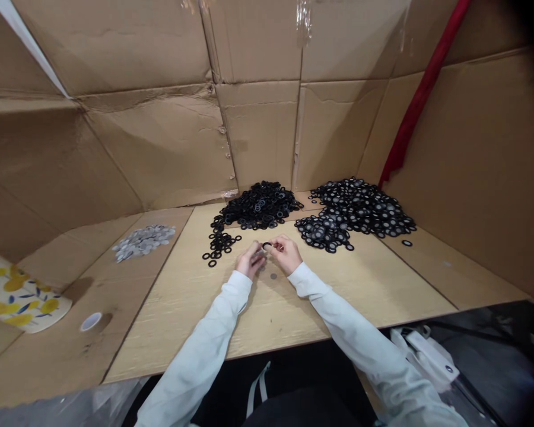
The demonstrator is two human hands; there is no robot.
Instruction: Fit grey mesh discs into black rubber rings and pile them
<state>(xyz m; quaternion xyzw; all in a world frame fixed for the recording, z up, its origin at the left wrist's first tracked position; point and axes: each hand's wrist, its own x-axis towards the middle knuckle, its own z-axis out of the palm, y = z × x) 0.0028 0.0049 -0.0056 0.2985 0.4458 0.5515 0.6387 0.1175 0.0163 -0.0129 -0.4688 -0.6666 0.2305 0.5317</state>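
My left hand (250, 260) and my right hand (285, 254) meet over the middle of the board. Between their fingertips is a black ring (267, 245), pinched by both. A small grey disc (273, 276) lies on the board just below my hands, and another is partly hidden beside my left fingers. Beyond my hands rises a pile of black rings (262, 204), with several loose ones trailing to its left. To the right spreads a pile of black rings with pale discs in their centres (360, 207). Far left lies a heap of grey discs (145, 241).
Cardboard walls (258, 130) enclose the back and sides. A red strip (422, 95) hangs at the right. At the left stand a lemon-patterned container (22, 296) and a small white roll (91, 321). One filled ring (407, 243) lies apart near the right wall.
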